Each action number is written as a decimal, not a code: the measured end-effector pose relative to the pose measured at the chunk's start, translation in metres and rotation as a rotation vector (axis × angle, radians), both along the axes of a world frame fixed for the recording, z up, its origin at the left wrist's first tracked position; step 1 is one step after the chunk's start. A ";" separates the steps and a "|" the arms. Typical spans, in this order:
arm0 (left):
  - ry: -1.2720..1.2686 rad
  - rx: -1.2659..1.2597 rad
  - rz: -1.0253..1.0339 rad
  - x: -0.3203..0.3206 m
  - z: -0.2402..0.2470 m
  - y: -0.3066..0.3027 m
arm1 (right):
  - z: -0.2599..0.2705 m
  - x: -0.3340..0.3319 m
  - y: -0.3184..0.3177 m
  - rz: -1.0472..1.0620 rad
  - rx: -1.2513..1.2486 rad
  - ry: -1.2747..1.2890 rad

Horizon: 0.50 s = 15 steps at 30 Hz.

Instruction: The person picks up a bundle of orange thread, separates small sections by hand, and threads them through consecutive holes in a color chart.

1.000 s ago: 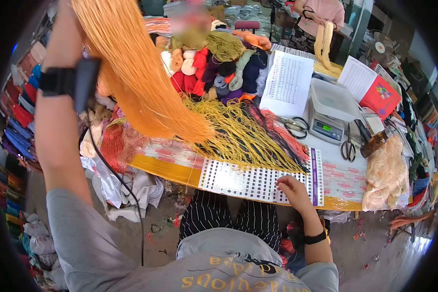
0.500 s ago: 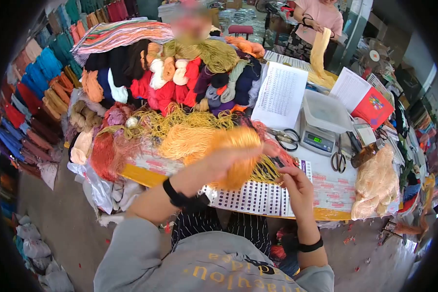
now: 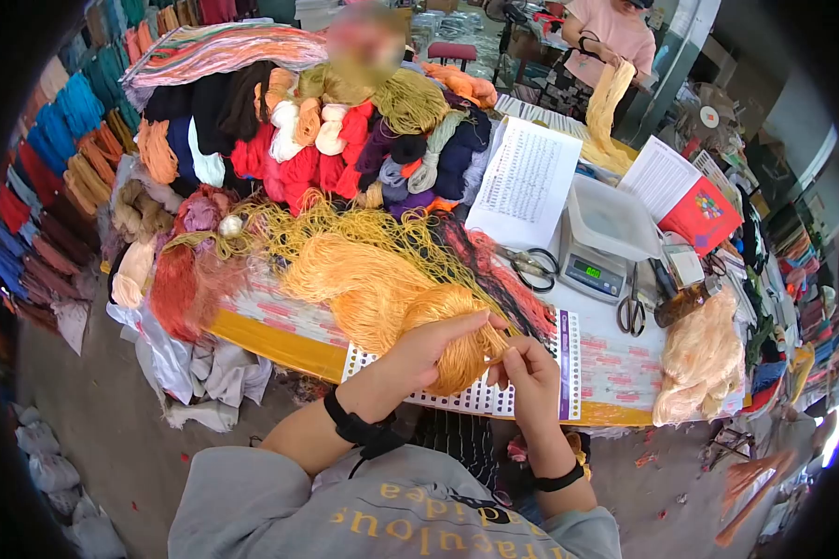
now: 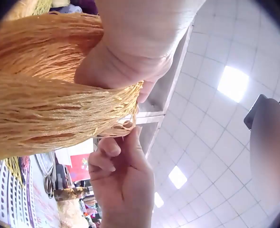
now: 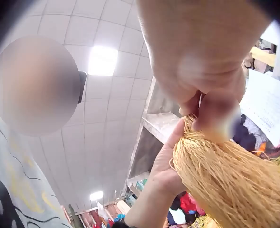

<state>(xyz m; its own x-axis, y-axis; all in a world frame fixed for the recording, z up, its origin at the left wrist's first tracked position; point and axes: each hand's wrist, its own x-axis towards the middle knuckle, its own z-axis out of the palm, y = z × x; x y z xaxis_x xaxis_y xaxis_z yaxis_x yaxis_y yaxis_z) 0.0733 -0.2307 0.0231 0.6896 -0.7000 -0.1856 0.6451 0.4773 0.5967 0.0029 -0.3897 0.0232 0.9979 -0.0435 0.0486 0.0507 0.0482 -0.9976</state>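
Observation:
A glossy light-orange skein of thread (image 3: 356, 289) is folded over my left hand (image 3: 427, 349), which grips it near its looped end. The rest of the skein trails left onto the tabletop. At that looped end, my right hand (image 3: 531, 380) pinches a few strands between thumb and fingertips. In the left wrist view the right hand (image 4: 123, 178) meets the loops just below the left hand (image 4: 123, 57). From the right wrist, the skein (image 5: 225, 178) fans out below the pinched end. Beneath the hands lies a white card with rows of holes (image 3: 569, 373).
Tangled yellow thread (image 3: 317, 228) and coral thread (image 3: 508, 289) lie behind the skein. A scale (image 3: 595, 272) with a plastic tub stands to the right, near scissors (image 3: 632, 315), a printed sheet (image 3: 527, 177) and a peach skein (image 3: 699, 359). Another person (image 3: 611, 37) handles pale yellow thread at the back.
My left hand has come down from high on the left with the orange skein, to above the card. My right hand has risen to its end and now pinches strands there.

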 end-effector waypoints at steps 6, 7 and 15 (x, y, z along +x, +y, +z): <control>0.098 0.019 0.095 -0.004 0.004 -0.006 | -0.002 -0.007 0.001 -0.038 0.226 0.068; 0.137 0.044 0.120 -0.005 0.006 -0.008 | -0.002 -0.007 0.001 -0.081 0.255 0.088; 0.102 0.114 0.095 -0.005 0.003 -0.009 | -0.009 -0.014 -0.007 -0.031 0.318 0.145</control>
<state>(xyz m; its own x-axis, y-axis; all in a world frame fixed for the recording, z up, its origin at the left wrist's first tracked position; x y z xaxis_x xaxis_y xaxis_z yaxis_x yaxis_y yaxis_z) 0.0684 -0.2399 0.0259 0.7251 -0.6032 -0.3322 0.6603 0.4722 0.5839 -0.0114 -0.3969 0.0143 0.9913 -0.0638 -0.1147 -0.0845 0.3587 -0.9296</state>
